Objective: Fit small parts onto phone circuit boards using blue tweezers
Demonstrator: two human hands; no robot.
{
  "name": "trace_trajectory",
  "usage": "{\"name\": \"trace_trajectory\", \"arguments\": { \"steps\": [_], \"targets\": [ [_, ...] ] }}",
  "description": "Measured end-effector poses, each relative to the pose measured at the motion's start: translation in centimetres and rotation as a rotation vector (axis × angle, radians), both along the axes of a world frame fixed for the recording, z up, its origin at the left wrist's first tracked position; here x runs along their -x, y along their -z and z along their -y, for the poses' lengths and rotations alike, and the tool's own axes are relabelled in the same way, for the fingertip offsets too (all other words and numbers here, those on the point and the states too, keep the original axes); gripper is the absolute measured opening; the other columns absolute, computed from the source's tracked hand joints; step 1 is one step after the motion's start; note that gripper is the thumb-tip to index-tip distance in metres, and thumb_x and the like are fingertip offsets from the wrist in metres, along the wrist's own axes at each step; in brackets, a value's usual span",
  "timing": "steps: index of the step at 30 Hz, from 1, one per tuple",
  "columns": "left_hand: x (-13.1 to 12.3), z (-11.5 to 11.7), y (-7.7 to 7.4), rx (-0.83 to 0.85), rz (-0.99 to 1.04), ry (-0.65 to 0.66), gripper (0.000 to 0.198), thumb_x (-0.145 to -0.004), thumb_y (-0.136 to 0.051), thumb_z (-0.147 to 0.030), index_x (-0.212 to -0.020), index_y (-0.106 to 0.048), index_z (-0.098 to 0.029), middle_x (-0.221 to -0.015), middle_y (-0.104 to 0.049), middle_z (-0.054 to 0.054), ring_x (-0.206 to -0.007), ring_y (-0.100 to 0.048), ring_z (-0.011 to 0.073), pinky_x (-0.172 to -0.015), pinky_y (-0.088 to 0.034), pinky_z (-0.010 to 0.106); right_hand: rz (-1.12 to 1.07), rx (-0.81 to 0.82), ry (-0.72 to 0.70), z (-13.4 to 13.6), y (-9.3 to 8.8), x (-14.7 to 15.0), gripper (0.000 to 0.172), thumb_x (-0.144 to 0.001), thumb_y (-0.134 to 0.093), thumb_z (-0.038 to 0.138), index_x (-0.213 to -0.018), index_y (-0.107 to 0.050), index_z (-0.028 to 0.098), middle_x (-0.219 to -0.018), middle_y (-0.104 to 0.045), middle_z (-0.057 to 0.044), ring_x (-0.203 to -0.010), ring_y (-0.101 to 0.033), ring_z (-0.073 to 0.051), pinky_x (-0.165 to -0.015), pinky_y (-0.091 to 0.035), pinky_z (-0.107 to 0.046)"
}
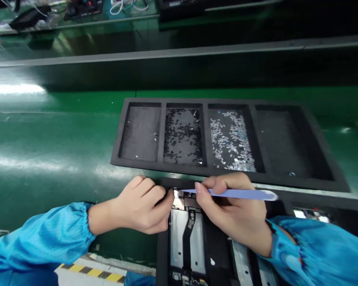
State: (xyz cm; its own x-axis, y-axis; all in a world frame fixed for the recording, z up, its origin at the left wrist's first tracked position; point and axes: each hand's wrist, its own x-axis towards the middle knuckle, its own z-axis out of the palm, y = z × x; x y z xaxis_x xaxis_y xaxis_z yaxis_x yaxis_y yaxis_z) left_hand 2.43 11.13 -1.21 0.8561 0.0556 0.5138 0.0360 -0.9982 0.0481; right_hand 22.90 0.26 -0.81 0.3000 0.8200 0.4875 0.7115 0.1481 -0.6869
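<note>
Opened phone chassis [187, 238], back cover off, silver plate with black flex cable down the middle, seated in black foam fixture [162, 254] at near edge of green conveyor belt [62, 143]. Left hand [143, 210] curled, fingertips pinching chassis top-left corner. Right hand [235, 214] closed on flat blue plastic pry tool [241, 194], tip at chassis top edge. Matte black foam four-compartment tray [286, 104] just beyond, holding small dark and silvery parts.

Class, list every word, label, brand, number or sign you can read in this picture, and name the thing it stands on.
None can be read: the open phone, the blue tool in the right hand and the black tray show no legible text; the yellow-black stripes carry no words.
</note>
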Motion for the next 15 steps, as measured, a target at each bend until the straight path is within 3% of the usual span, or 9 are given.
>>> {"name": "trace_trajectory", "arguments": {
  "steps": [9, 15],
  "targets": [
    [-0.2, -0.44, -0.32, -0.023, -0.043, 0.04, 0.034, -0.088, -0.05, -0.024, -0.111, -0.069, -0.007, -0.075, -0.059, 0.003, -0.066, -0.045, 0.0199, -0.059, -0.034, 0.037, 0.239, 0.01, -0.028, 0.0, 0.38, 0.25, 0.022, -0.1, -0.06, 0.025, -0.085, -0.044, 0.025, -0.062, -0.056, 0.009, -0.044, -0.054, -0.007, -0.046, -0.042, -0.021],
    [-0.37, -0.28, -0.35, -0.013, -0.095, 0.007, 0.037, -0.092, -0.046, -0.029, -0.11, -0.07, -0.008, -0.077, -0.056, 0.006, -0.069, -0.044, 0.0218, -0.062, -0.033, 0.038, 0.161, 0.038, -0.066, 0.16, -0.04, 0.33, 0.021, -0.097, -0.062, 0.024, -0.084, -0.046, 0.025, -0.062, -0.056, 0.008, -0.046, -0.055, -0.008, -0.048, -0.043, -0.023]
  ]
}}
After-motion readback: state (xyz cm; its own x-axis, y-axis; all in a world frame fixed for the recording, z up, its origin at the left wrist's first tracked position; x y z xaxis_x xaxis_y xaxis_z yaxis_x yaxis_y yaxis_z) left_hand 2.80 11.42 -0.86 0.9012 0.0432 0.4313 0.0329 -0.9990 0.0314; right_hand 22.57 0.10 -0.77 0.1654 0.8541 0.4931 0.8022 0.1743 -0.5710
